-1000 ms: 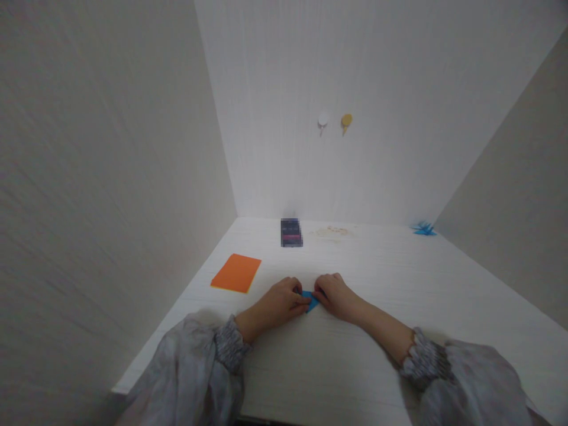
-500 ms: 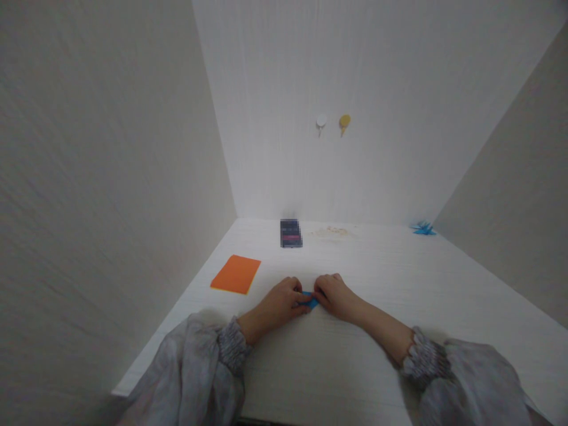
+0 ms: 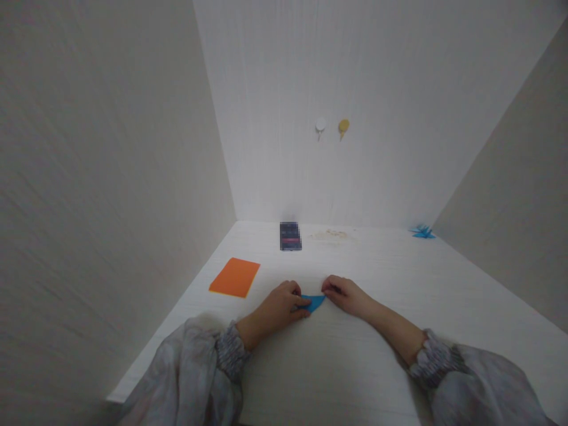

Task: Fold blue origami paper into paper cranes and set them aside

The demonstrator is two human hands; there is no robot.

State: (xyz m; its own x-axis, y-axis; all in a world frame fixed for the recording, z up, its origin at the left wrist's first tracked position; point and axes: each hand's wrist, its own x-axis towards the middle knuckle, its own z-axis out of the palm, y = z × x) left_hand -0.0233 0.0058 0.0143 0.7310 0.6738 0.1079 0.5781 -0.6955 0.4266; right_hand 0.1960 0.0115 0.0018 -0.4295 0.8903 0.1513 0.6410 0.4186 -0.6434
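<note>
Left hand (image 3: pixel 279 305) and right hand (image 3: pixel 348 294) pinching blue folded paper (image 3: pixel 313 302), orange sheet (image 3: pixel 235 277) nearby

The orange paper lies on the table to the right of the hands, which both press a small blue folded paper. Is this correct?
Not quite. In the head view the orange paper lies left of the left hand and right hand, which do both press the blue folded paper on the table.
</note>
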